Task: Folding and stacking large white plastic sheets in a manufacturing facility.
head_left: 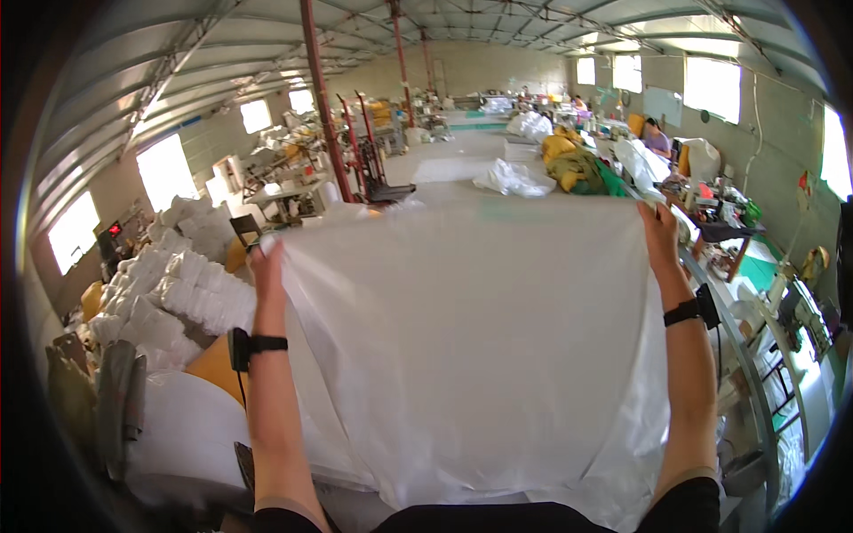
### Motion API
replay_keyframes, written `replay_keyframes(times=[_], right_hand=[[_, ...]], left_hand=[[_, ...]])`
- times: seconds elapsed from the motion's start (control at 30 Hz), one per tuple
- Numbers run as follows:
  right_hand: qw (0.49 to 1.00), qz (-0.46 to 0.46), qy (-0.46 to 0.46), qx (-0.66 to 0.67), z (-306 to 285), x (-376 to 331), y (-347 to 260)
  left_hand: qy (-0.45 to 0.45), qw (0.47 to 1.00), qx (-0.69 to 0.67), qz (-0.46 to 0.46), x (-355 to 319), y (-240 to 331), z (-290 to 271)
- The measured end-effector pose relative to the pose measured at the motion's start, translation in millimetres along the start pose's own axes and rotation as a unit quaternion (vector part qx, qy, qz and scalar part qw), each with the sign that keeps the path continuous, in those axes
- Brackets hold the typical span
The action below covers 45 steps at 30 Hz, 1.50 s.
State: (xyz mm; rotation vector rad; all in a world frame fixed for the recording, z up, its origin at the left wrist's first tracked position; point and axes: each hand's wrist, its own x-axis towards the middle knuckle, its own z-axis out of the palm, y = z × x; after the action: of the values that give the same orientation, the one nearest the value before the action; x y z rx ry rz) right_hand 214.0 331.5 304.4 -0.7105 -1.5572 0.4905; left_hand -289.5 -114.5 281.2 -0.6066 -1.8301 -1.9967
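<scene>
White sheet (pixel 489 338), thin: spread between the arms, ahead of the black shirt (pixel 498 520). Left hand (pixel 268 264): pinching one upper end. Right hand (pixel 656 229): gripping the other. Hazard: uneven pull (lower part hangs slack) could crease it or slip a grip.

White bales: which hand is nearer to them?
Left. The left hand is to the right of the white bales; the right hand is farther off, across the white sheet.

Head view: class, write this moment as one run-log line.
left hand: gripping wide white plastic-looking sheet | right hand: gripping same sheet | sheet: spread between hands
</scene>
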Motion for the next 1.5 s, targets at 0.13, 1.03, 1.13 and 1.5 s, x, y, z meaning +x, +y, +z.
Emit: replay_keyframes(times=[0.13, 1.03, 1.13, 1.5], right_hand=[[0.987, -0.090, -0.129, -0.016, -4, -64, -5], [0.729, -0.064, -0.655, -0.186, 132, -304, -18], [0.674, -0.110, -0.706, -0.189, 170, -316, -9], [0.822, 0.162, -0.535, -0.110, 99, -203, -13]], left_hand=[[-0.005, 0.994, 0.011, 0.111, -70, 96, 43], [-0.624, 0.722, 0.072, 0.291, -467, 31, -6], [-0.627, 0.717, 0.053, 0.302, -467, 32, -21], [-0.270, 0.829, 0.389, 0.299, -349, -28, -95]])
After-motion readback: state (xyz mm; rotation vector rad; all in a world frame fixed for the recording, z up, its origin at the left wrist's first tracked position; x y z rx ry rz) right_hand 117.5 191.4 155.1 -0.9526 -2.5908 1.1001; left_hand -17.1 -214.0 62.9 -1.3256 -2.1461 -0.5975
